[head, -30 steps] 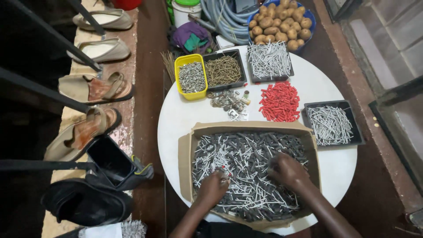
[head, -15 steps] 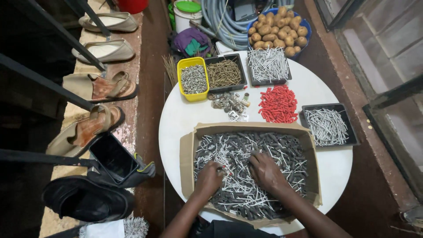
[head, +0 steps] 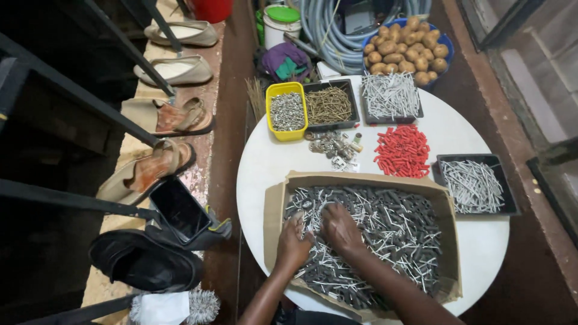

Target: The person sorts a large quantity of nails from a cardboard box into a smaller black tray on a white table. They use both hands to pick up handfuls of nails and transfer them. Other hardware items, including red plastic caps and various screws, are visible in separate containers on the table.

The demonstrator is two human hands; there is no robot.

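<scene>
Both hands (head: 319,235) shifted left in the brown cardboard box (head: 274,210), fingers spread on nails (head: 391,235).

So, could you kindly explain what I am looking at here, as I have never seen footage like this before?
There is no machine: a person wears a camera on the head, looking down at their own bare hands. The left hand and right hand rest, side by side, in a cardboard box of mixed grey plugs and nails on a round white table. What the fingers grip is hidden. Beyond lie red wall plugs, a yellow tray of screws, and black trays of nails. Shoes line the floor at left.
</scene>
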